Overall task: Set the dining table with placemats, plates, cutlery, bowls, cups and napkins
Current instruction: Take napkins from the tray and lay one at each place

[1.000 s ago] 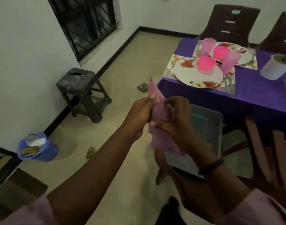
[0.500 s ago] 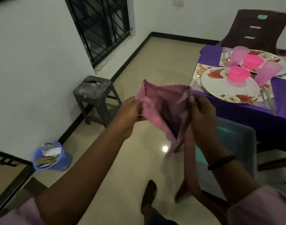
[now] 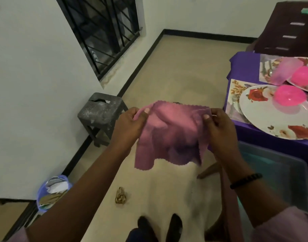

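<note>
Head view | left hand and right hand pinch pink napkin top corners | keep edge taut, fold evenly

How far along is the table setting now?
Done: two places on the table have mats, plates, pink bowls, cutlery; one cup shows. In hand: the left hand and right hand spread a pink napkin. Left: no napkin lies at either place.
</note>
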